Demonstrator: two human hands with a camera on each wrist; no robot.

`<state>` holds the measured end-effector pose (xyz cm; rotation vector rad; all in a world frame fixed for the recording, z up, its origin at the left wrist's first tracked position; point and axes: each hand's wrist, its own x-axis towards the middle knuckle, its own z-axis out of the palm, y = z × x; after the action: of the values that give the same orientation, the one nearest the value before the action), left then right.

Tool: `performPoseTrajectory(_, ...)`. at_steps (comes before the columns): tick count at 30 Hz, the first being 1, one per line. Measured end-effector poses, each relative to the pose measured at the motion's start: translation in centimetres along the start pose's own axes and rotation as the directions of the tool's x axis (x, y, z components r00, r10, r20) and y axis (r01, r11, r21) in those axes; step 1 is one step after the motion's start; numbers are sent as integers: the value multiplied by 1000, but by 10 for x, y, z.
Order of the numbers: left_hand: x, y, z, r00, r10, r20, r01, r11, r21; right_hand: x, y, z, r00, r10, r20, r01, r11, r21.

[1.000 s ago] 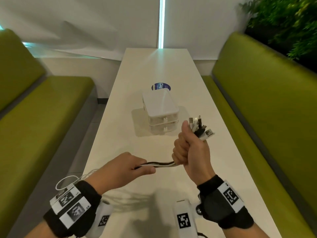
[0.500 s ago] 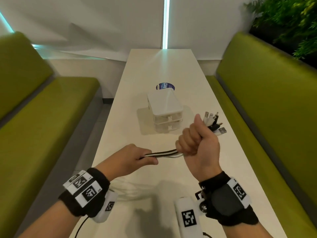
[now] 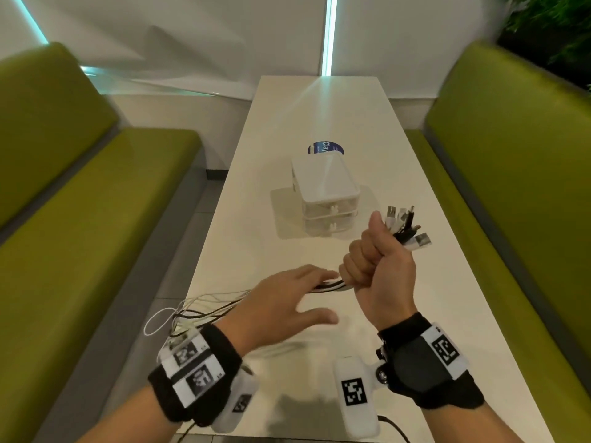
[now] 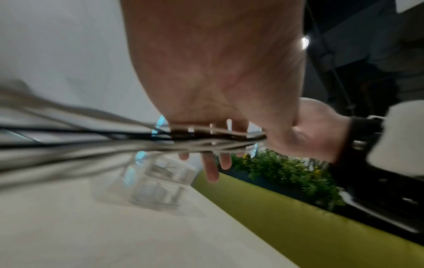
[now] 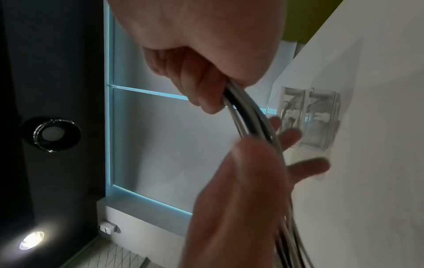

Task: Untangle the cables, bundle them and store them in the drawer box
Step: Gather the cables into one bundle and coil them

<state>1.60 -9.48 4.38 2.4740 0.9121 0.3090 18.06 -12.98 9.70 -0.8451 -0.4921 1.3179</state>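
My right hand [image 3: 374, 266] is a raised fist gripping a bundle of black and white cables [image 3: 329, 286], whose plugs [image 3: 406, 228] stick out above the thumb. In the right wrist view its fingers [image 5: 201, 81] curl round the cables [image 5: 252, 117]. My left hand [image 3: 287, 302] hovers flat with straight, spread fingers over the cables just left of the fist, and the cables [image 4: 114, 143] cross under its palm. The loose cable tails [image 3: 192, 311] trail off the table's left edge. The white drawer box [image 3: 323, 183] stands behind the hands with both drawers shut.
The long white table [image 3: 319, 107] runs away from me between two green benches [image 3: 96, 219]. A blue round sticker [image 3: 324, 148] lies behind the drawer box. A plant [image 3: 550, 30] stands at the back right.
My left hand has released its pinch on the cables and spread its fingers flat. The right fist keeps its grip on the bundle.
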Motion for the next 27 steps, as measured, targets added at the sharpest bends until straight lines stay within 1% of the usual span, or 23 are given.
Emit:
performPoseTrajectory(2,6,12,11,999,-9,-47,9,1000,13,-1,-1,0,1000,11,8,-11,1000,0)
performPoseTrajectory(5,8,7,7,998,15,-66,-9,996,91,-1,-5,-8,999,40,30,-41,999,20)
performPoseTrajectory(6,7,3,3,999,9,-43,-4,995,104,-1,-6,-11,999,41,34,-42,999,26)
performPoseTrajectory(8,6,-6,-1,999,-36,33,34,997,75,-2,-5,-16,999,39,27,-39,999,6)
performPoseTrajectory(9,5,-8,-3,995,-68,72,64,996,54,-3,-4,-17,999,36,23,-35,999,-31)
performPoseTrajectory(11,5,-13,-9,983,-117,140,112,993,38,-3,-2,-21,1000,1,28,4,987,-159)
performPoseTrajectory(13,5,-17,-18,963,-191,190,198,980,-17,-1,2,-25,997,-42,57,58,943,-329)
performPoseTrajectory(14,4,-19,-22,948,-221,229,239,969,-57,0,6,-27,997,-50,63,72,902,-425)
performPoseTrajectory(15,3,-21,-25,936,-231,266,260,963,-78,0,8,-27,996,-54,71,84,835,-543)
performPoseTrajectory(17,0,-23,-31,927,-216,305,249,966,-72,-2,11,-28,994,-54,96,108,624,-774)
performPoseTrajectory(18,-2,-24,-33,927,-220,305,255,964,-79,-3,11,-27,994,-45,102,110,527,-842)
performPoseTrajectory(19,-5,-26,-35,923,-234,304,275,956,-99,-4,11,-27,994,-32,106,109,462,-880)
performPoseTrajectory(20,-7,-26,-36,920,-246,305,292,950,-113,-3,10,-28,995,-15,103,100,418,-903)
performPoseTrajectory(22,-11,-27,-37,926,-239,291,283,951,-120,-4,10,-29,994,18,105,93,336,-937)
performPoseTrajectory(24,-12,-25,-36,946,-214,241,256,955,-154,-4,12,-29,993,19,119,111,242,-964)
performPoseTrajectory(25,-12,-22,-35,958,-194,211,231,959,-164,-3,13,-28,991,23,135,127,209,-970)
performPoseTrajectory(26,-12,-21,-34,969,-167,183,196,968,-154,-1,14,-28,988,29,151,142,205,-968)
performPoseTrajectory(27,-13,-20,-34,977,-142,158,164,977,-134,0,15,-27,985,43,168,154,229,-961)
